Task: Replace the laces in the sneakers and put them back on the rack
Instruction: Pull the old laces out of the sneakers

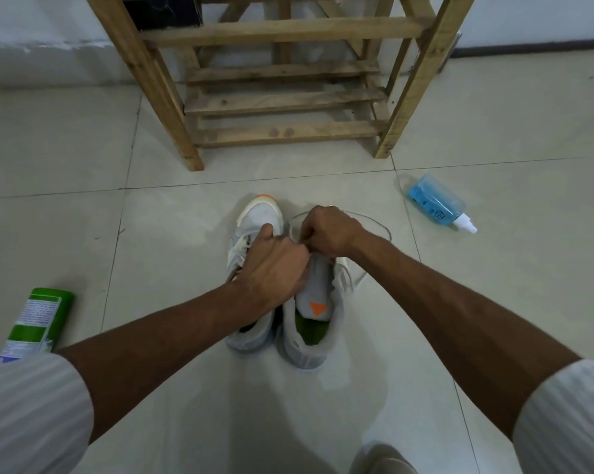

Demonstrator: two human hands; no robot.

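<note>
Head view looks down on a pale tiled floor [83, 159] that runs to a whitish wall [32, 29] at its far edge, with dark grout lines crossing it. A wooden rack [282, 30] stands at that far edge, its slatted shelves bare except for a black box [162, 12] on an upper shelf at the left. Open tile lies on both sides of the rack and between its legs and the shoes. Near the middle of the floor the left sneaker [259, 213] and the right sneaker [318, 323] sit side by side and touching, toes toward the rack. The left hand [275, 265] lies across both, fingers curled down at the right shoe's tongue; what it grips is hidden. The right hand [328, 230], fingers bent tight, pinches a pale lace [374, 222] that loops out over the tile to the right. A green canister [39, 319] lies toward the floor's left side, well apart from the shoes. A blue spray bottle [437, 203] lies on its side to the right, near the rack's right leg.
</note>
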